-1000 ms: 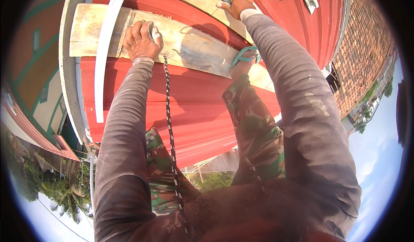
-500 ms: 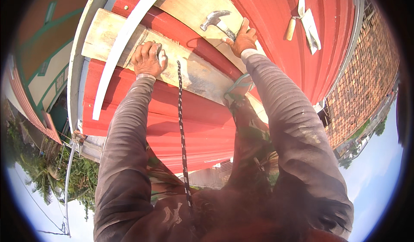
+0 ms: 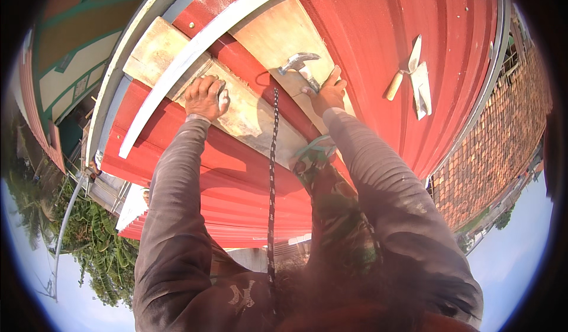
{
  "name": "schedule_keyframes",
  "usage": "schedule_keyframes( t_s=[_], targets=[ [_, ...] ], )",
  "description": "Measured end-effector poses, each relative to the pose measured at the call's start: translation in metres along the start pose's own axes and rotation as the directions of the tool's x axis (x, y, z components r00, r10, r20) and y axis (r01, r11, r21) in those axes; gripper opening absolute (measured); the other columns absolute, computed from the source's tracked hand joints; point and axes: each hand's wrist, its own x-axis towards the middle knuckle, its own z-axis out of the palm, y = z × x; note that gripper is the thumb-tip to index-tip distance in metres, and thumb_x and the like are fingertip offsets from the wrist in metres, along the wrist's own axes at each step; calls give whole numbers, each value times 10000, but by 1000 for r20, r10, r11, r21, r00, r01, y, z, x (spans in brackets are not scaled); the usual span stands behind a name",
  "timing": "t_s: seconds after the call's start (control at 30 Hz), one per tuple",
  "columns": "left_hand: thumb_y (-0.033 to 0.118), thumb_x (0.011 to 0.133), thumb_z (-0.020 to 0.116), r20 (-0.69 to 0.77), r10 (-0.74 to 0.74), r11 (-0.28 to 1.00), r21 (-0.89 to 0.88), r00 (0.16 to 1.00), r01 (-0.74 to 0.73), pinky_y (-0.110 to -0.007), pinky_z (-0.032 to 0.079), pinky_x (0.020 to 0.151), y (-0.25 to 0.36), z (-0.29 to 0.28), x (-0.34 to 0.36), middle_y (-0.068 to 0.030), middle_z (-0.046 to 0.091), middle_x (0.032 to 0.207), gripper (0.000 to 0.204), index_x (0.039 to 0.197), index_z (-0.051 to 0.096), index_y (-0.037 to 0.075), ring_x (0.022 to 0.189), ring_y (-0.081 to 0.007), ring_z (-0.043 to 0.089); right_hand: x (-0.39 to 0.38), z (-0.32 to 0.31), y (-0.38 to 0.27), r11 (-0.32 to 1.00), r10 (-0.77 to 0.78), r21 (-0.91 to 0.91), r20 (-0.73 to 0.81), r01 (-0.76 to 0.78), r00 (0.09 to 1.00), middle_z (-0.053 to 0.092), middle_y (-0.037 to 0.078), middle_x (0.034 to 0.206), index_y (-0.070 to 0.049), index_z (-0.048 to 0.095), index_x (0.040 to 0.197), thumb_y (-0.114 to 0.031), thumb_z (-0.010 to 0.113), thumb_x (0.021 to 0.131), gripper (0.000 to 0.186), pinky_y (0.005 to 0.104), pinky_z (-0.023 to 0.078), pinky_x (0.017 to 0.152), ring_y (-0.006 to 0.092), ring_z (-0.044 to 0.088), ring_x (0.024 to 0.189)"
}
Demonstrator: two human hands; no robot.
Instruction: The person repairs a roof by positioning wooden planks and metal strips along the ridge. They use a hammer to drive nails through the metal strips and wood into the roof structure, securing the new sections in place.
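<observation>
Roofing (image 3: 378, 42) of red corrugated metal fills the view, sloping under the person. Across it lies a long pale wooden plank (image 3: 248, 110), with a white curved strip (image 3: 195, 45) crossing over its far end. The left hand (image 3: 204, 97) presses on the plank, fingers curled over its edge. The right hand (image 3: 327, 92) grips the handle of a claw hammer (image 3: 300, 61) (head resting on a second board). Well apart to the right lies a trowel (image 3: 417, 74).

Bare red roof sheet (image 3: 378, 30) between hammer (image 3: 299, 64) and trowel (image 3: 417, 74): open passage. White strip (image 3: 195, 51) crosses the plank (image 3: 248, 116) at the left hand (image 3: 204, 98). Hanging chain (image 3: 273, 154) divides the forearms.
</observation>
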Motion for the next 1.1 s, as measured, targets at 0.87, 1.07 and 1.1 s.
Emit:
schedule_keyframes(
  t_s=[0.87, 1.07, 1.1],
  targets=[
    [281, 822, 764, -16, 44, 981, 189, 999, -41, -444, 336, 1110, -20, 26, -26, 34, 493, 1385, 553, 1309, 501, 280, 1356, -249, 460, -4, 1, 32, 968, -205, 119, -124, 219, 971, 412, 290, 1412, -113, 43, 1715, -522, 889, 831, 1290, 537, 539, 1020, 483, 566, 1278],
    [297, 852, 715, 9, 29, 966, 258, 1000, -30, -462, 308, 1165, -29, 35, -26, 18, 484, 1418, 573, 1373, 480, 267, 1425, -258, 413, -9, 0, 63, 884, -373, 179, -287, 432, 882, 471, 330, 1381, -79, 247, 1628, -517, 905, 817, 1132, 549, 562, 982, 525, 641, 1187],
    [291, 880, 684, -13, 38, 960, 279, 999, -33, -472, 288, 1191, -35, 35, -28, 12, 477, 1450, 542, 1386, 496, 249, 1443, -269, 394, -6, -5, 66, 855, -423, 154, -344, 495, 838, 517, 311, 1325, -81, 303, 1562, -488, 877, 845, 1005, 550, 564, 963, 511, 654, 1161]
  ],
)
